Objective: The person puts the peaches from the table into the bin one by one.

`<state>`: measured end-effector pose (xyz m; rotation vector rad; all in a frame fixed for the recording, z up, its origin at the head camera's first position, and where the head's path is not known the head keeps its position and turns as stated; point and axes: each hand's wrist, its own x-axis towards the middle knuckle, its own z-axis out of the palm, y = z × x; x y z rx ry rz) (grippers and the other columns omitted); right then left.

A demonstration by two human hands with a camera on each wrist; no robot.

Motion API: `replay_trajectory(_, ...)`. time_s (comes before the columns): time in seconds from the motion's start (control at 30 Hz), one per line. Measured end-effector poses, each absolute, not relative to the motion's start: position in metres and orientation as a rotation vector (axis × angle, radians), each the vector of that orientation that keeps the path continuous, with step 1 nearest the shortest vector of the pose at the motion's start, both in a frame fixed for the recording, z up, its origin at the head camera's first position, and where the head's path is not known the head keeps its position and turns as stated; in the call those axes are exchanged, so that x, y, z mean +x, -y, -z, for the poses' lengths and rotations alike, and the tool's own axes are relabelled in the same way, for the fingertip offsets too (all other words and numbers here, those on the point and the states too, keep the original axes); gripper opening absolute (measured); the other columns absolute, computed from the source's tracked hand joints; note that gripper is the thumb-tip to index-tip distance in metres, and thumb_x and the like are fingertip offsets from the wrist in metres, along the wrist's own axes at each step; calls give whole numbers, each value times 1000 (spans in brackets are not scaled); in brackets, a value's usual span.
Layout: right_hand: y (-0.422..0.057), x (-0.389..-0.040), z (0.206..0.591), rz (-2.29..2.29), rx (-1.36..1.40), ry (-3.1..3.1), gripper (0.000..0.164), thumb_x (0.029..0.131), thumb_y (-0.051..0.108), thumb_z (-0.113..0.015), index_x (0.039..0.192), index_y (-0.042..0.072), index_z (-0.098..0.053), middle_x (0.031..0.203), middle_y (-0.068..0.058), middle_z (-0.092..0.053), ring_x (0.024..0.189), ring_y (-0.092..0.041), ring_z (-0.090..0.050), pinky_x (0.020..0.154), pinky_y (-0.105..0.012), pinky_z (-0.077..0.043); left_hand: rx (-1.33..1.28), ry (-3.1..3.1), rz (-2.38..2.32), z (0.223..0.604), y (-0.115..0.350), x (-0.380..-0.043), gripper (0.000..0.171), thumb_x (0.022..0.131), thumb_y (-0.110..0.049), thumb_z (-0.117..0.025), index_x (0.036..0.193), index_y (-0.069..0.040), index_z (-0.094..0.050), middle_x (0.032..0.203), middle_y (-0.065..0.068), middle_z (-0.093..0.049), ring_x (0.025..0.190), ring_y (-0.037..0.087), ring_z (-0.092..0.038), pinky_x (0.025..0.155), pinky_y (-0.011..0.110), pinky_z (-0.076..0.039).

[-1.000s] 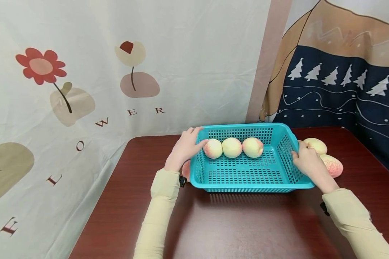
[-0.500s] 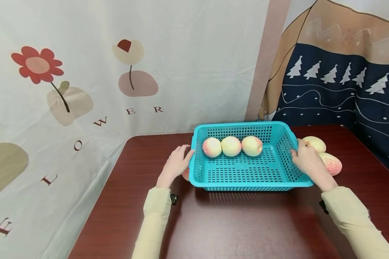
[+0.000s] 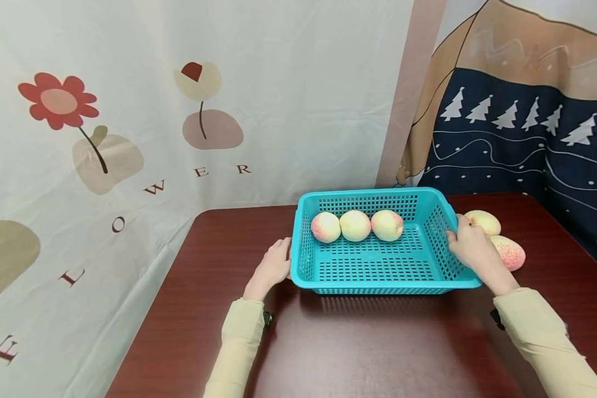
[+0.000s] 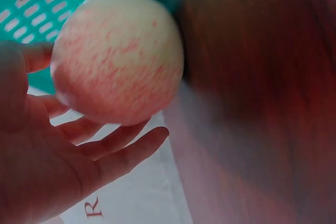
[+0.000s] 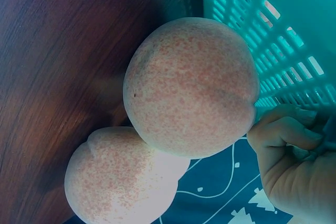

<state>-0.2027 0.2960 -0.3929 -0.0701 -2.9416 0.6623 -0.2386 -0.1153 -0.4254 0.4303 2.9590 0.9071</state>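
Observation:
A turquoise perforated basket holds a row of three peaches along its far side. Beside its left wall, my left hand cups another peach. In the left wrist view the thumb and fingers lie around that peach; their tips are partly hidden behind it. The basket hides most of this peach from the head camera. My right hand grips the basket's right rim with curled fingers. Just outside that wall, close to the right hand, lie two more peaches, a pale one and a pinker one.
A dark reddish wooden table carries everything. Behind it hangs a white printed curtain with flowers and letters. At the right back is a dark blue cloth with white trees.
My left hand has let go of the basket's left rim, moved down outside it and closed around the peach there. My right hand and the basket look nearly unmoved.

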Motion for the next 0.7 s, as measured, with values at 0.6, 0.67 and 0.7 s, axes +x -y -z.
replay_trajectory(0.6, -296, -202, 389, -673, -71, 2965, 57, 94, 14, -41, 134, -20, -18, 98, -43, -53, 61, -38, -63, 44, -35, -49, 487, -3011, -865, 438, 108, -244, 36, 95, -30, -40, 125, -14, -50, 106, 9, -56, 100, 26, -56, 85, 43, -46)
replay_trajectory(0.67, -296, -202, 389, -674, -67, 2966, 57, 94, 14, -41, 134, -20, -18, 98, -44, -52, 63, -40, -63, 44, -36, -50, 481, -3014, -846, 438, 108, -245, 35, 95, -30, -40, 124, -13, -49, 106, 10, -55, 99, 27, -56, 85, 44, -47)
replay_trajectory(0.7, -296, -202, 390, -676, -67, 2966, 57, 94, 14, -40, 134, -20, -18, 99, -44, -52, 64, -41, -63, 44, -37, -50, 477, -3019, -829, 439, 109, -245, 35, 94, -29, -40, 124, -12, -49, 106, 11, -55, 99, 28, -57, 85, 44, -47)
